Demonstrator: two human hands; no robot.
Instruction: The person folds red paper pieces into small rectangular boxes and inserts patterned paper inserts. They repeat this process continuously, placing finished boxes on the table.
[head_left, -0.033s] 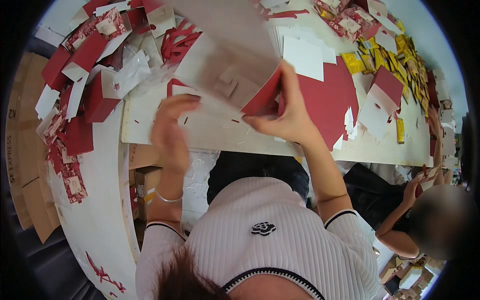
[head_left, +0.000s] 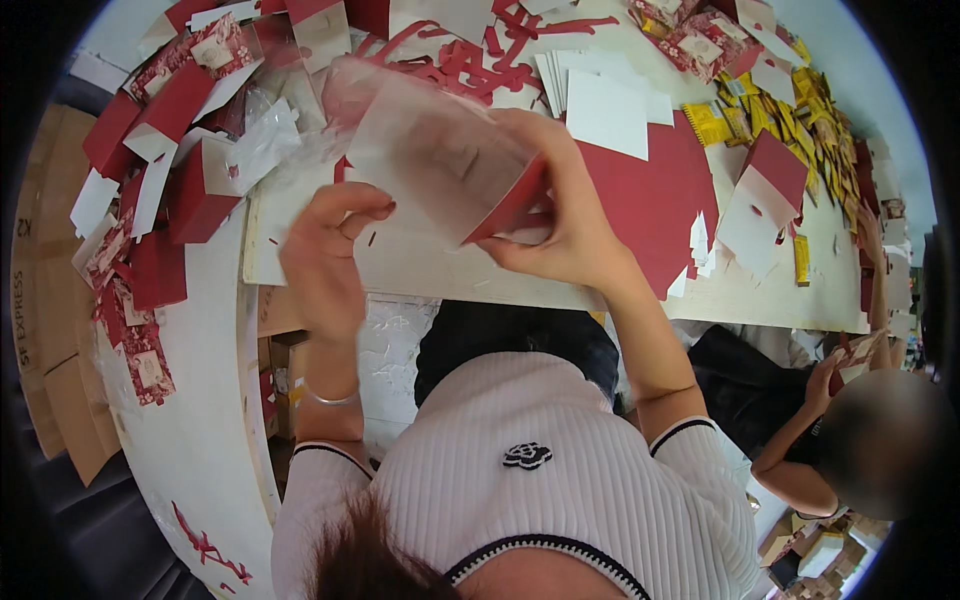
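Observation:
A red box with a pale inside [head_left: 430, 150] is tilted above the near part of the table, its open interior toward me. My right hand [head_left: 560, 210] grips its right end, fingers over the far side and thumb below the near red edge. A flap [head_left: 350, 95] at its upper left is smeared by motion. My left hand [head_left: 330, 250] hovers just left of the box, apart from it, fingers loosely bent and somewhat blurred. Nothing shows between those fingers.
Red boxes [head_left: 205, 190] and clear plastic [head_left: 265, 145] crowd the left. Red ribbons [head_left: 470, 65], white cards [head_left: 607, 115] and red sheets [head_left: 650, 200] lie beyond. Yellow packets [head_left: 820, 125] are heaped at right beside a box [head_left: 765, 195]. Another person's hand [head_left: 822, 385] is at far right.
The box has shifted slightly left and nearer me. Its raised flap has swung to the left, uncovering the red ribbons. My left hand has drawn a little left, its fingers more bent.

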